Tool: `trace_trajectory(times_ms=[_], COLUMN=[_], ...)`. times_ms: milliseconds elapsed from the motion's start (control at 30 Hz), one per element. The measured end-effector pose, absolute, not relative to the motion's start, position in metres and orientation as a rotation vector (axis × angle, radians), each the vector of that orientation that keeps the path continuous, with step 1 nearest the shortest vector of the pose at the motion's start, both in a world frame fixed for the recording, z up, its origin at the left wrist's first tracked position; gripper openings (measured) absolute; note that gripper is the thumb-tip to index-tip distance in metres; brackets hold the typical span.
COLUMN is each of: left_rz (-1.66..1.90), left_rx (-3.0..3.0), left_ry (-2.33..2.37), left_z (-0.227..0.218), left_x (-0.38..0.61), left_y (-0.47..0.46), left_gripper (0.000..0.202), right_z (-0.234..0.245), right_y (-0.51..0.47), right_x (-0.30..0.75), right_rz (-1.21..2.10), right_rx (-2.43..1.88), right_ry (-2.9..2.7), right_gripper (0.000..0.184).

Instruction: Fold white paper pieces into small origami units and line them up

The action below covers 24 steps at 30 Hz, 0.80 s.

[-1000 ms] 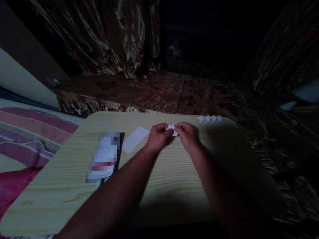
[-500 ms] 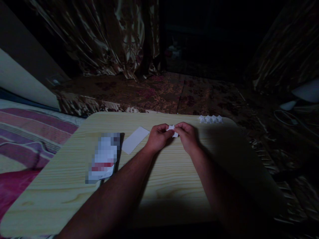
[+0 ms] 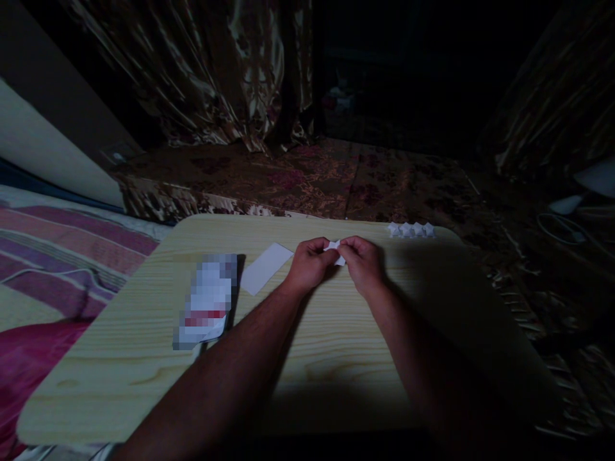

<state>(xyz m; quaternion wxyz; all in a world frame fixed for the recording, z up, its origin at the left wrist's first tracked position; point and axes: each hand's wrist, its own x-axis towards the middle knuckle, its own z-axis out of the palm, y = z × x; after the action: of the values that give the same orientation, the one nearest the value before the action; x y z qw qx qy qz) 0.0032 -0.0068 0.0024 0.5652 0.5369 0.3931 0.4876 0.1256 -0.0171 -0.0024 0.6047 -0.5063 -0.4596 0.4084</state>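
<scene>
Now both hands meet over the far middle of the wooden table point(image 3: 336, 358), and a tiny white paper star point(image 3: 335, 250) sits right between them. The left hand point(image 3: 307, 264) pinches the star from its left side, and the right hand point(image 3: 364, 264) pinches it from its right side. Both sets of fingers are curled in tight on the paper, with thumb and first finger pressing it. The star pokes out a bit above and below the fingertips, and the white bit slants from up on the left to down on the right. It is held just above the table top or barely on it; the light is too dim to tell which. Neither hand is nearer, since both touch it at once. Four finished paper stars point(image 3: 411, 229) lie in a neat row by the far right edge of the table, near the right hand but apart from it. A flat white paper slip point(image 3: 266, 268) lies on the table just beside the left hand, with its long side slanting up to the right. Farther left lies a blurred white packet point(image 3: 206, 301). A striped blanket point(image 3: 62, 250) lies past the table's left edge, and shiny brown curtains point(image 3: 216, 77) hang at the back.
</scene>
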Motion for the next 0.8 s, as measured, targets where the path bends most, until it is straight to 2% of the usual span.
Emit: trace_trajectory(times_ms=[267,467,800], left_rz=[1.178,1.253,1.254], left_rx=[1.238,1.234,1.306], left_ry=[0.938,0.955,1.009], left_z=[0.0000,-0.0032,-0.0065], left_x=[0.0036,0.0045,0.0034], left_y=[-0.0062,-0.0038,-0.0027], left_gripper=[0.011,0.016,0.019], right_z=[0.0001,-0.0001,-0.0036], right_y=[-0.0170,-0.0190,-0.0173], right_x=[0.1230,0.1237,0.1296], right_rz=[0.856,1.031,0.975], right_rx=[-1.211,-1.169,-1.203], right_ry=[-1.084,-1.027,-1.110], right_gripper=[0.015,0.018,0.011])
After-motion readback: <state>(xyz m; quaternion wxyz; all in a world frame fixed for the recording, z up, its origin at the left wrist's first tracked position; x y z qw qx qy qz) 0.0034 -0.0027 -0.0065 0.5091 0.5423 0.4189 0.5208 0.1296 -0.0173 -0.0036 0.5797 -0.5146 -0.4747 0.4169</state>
